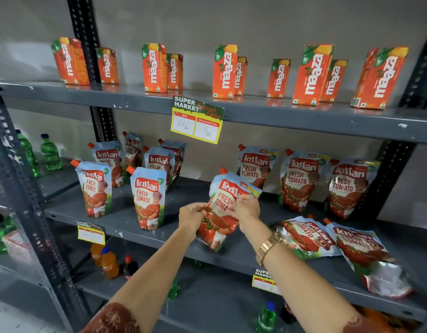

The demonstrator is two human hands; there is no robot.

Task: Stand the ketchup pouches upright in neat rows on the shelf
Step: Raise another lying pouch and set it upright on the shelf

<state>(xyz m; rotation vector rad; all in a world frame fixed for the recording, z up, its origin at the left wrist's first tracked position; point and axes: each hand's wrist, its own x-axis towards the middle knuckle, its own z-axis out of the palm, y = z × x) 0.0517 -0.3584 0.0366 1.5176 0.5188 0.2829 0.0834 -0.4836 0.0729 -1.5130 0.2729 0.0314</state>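
Both hands grip one ketchup pouch [228,188] tilted over the middle of the grey shelf [125,219]: my left hand [192,216] on its left side, my right hand [247,207] on its right edge. Several pouches stand upright at the left, one front pouch [148,198] and another [94,188] nearest the edge. Three upright pouches [299,181] line the back right. Two pouches [306,236] [366,258] lie flat at the front right.
Orange juice cartons [225,70] stand on the shelf above, with a price tag [196,120] hanging from its edge. Green bottles [50,152] stand at the far left. Bottles [109,263] fill the lower shelf. Dark slotted uprights [22,188] frame the rack.
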